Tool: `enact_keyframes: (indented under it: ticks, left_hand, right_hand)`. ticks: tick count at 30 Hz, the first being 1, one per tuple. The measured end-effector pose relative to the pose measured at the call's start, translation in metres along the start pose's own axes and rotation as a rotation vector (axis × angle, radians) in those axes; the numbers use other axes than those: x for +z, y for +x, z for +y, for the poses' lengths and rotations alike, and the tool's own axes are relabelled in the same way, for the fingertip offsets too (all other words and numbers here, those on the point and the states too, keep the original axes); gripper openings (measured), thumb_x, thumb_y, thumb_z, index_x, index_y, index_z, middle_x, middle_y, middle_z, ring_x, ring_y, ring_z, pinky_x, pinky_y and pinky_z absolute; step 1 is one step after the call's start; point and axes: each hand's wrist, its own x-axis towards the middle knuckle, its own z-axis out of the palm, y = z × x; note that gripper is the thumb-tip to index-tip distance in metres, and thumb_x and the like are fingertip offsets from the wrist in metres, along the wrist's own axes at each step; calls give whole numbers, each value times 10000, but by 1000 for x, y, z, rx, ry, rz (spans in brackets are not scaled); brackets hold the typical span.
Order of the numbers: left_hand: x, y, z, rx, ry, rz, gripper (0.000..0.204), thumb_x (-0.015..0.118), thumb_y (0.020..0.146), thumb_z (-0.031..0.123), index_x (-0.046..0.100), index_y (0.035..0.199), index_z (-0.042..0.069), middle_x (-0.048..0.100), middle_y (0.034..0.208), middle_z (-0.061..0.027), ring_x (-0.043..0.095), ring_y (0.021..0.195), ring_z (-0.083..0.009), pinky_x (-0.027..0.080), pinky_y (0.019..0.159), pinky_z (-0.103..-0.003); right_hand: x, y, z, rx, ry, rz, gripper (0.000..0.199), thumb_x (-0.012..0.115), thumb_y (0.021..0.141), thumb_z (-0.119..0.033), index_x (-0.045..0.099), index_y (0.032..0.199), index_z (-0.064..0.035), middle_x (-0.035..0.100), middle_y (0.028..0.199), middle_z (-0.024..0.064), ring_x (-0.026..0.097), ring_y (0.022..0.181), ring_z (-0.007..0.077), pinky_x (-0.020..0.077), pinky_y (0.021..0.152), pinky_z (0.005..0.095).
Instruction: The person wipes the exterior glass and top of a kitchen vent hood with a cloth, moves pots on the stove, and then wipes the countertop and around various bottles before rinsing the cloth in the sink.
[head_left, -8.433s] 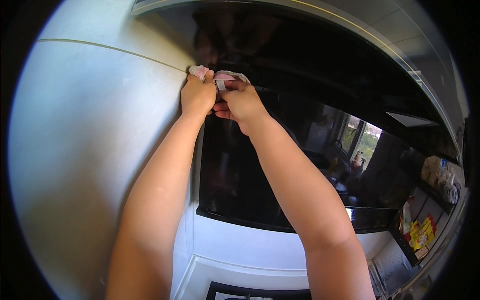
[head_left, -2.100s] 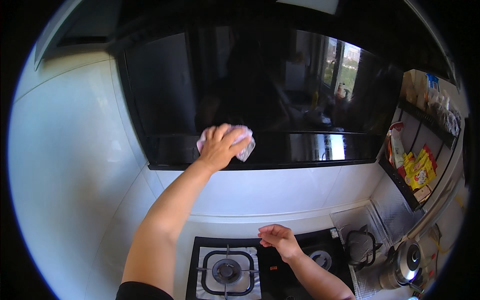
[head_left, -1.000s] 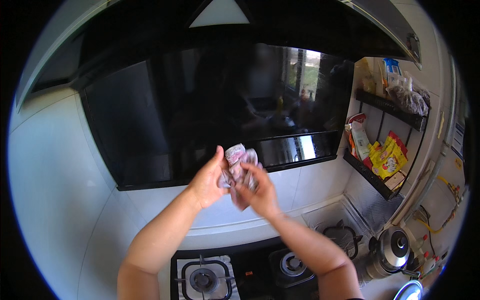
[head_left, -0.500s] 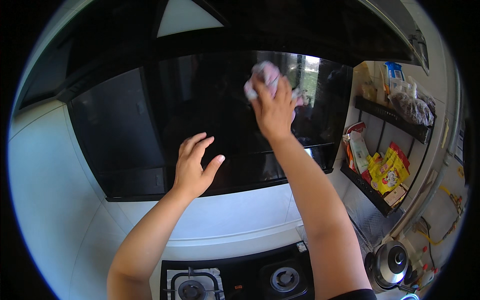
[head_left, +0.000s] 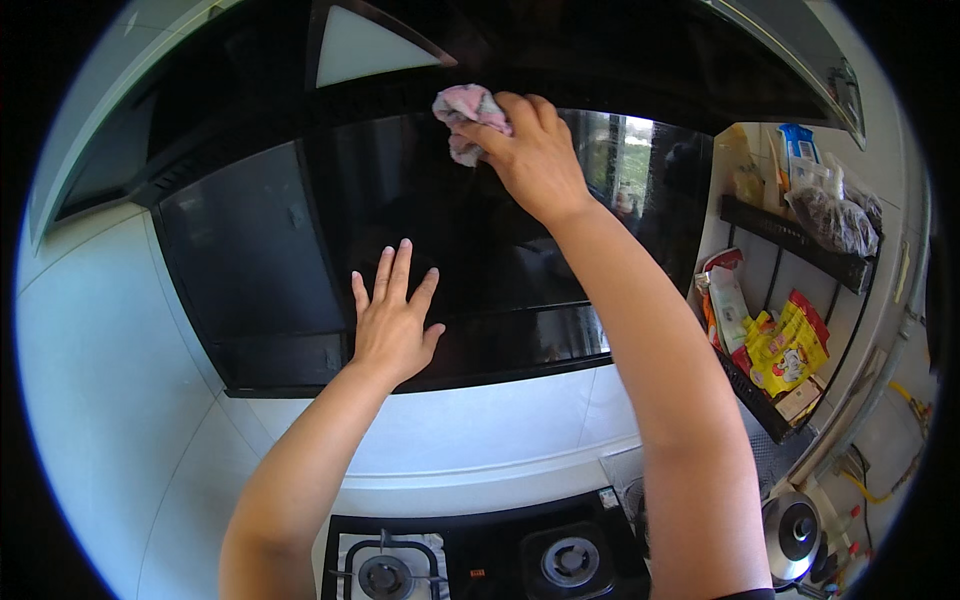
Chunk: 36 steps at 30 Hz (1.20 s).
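Here, a pinkish cloth [head_left: 463,112] in the right hand [head_left: 541,160] (left hand [head_left: 392,332] wide) at a black panel [head_left: 490,250].

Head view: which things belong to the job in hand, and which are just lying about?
In use:
- pink cloth, in the right hand
- glossy black panel, behind the cloth
- left hand, spread open

Just about:
- gas stove
- black rack
- yellow packet on the rack
- lidded pot
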Motion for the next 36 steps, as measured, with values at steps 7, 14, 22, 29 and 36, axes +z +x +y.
enact_keyframes:
  ticks: [7,14,22,29,36]
  left_hand:
    - [7,-8,-2,9,-50,22,529,683,775,123,529,1279,76,163,1540,-187,153,1438,-339,123,1110,-624]
    - [13,-4,6,151,-78,50,536,601,716,15,511,1245,26,247,1500,-174,216,1411,-341,123,1124,-599]
    - [21,31,59,151,-113,47,640,615,692,-20,470,1314,31,250,1498,-172,185,1423,-332,105,1132,-588]
    - [41,26,71,183,-33,37,665,631,669,7,471,1313,35,234,1503,-175,143,1431,-341,90,1130,-595]
    - [26,48,92,231,-28,84,641,623,700,3,474,1322,48,257,1499,-179,196,1417,-351,117,1131,-583]
  right_hand:
    - [10,-98,-53,-149,177,-195,237,635,794,-215,680,1025,-237,544,1204,64,473,1102,332,404,867,499]
    - [-43,-144,-23,-215,406,-299,190,698,743,-233,695,931,-206,572,1179,42,480,1094,297,391,875,462]
    - [-18,-51,74,78,29,73,422,609,719,47,719,1003,-246,579,1227,76,492,1092,344,410,908,478]
    - [-54,-205,24,-62,371,-316,164,714,699,-178,738,857,-211,578,1203,2,475,1085,282,376,919,452]
    - [-60,-89,116,12,59,28,288,647,714,1,730,892,-209,574,1215,70,465,1139,353,372,936,471]
